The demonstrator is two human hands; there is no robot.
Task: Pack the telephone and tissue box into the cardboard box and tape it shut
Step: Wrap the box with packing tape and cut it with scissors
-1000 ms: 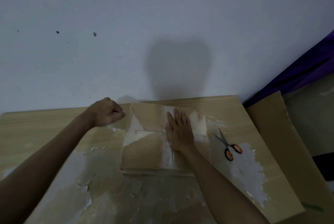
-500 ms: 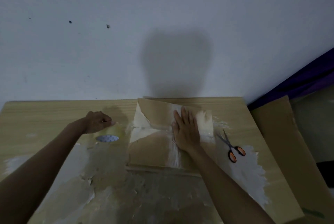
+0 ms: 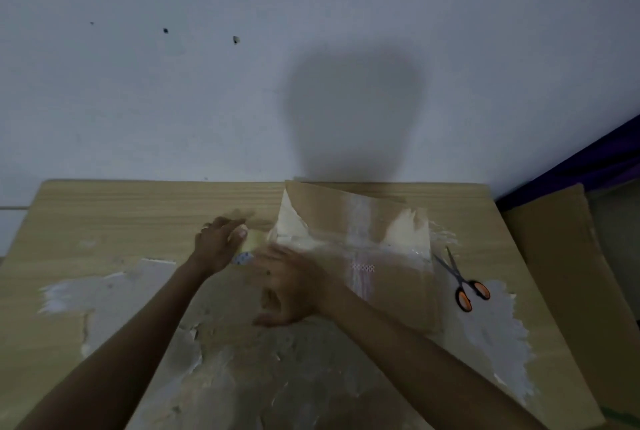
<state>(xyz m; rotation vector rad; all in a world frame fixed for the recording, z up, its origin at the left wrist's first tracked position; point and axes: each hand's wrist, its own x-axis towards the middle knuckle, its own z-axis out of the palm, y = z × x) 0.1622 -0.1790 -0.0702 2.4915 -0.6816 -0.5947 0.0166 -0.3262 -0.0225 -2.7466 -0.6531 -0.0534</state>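
From where I stand, the cardboard box (image 3: 391, 277) lies on the tabletop (image 3: 138, 214) close to the wall. Its flaps are folded flat and a strip of clear tape (image 3: 360, 239) runs down the middle seam. I can see neither telephone nor tissue box, so I take it both are already inside. The left hand (image 3: 216, 246) is just beside the box's left edge, its grip curled round a tape roll (image 3: 250, 245). The right hand (image 3: 294, 287) hovers over the near left corner. It is blurred, its grip looks loose and wide, and it holds nothing I can make out. Whether it touches the cardboard I cannot tell. Orange-handled scissors (image 3: 462, 282) lie on the tabletop just right of the box.

The box looks light, and stiff along its edges but springy at the flaps. The far flap's corner looks slightly lifted. I would press a flat palm on the lid near the seam rather than grasp a side, since the board could slide on the tabletop. The tape is thin, glossy and clingy, so it is best pinched at the free end and drawn taut. The roll is best held through its core or round its rim.
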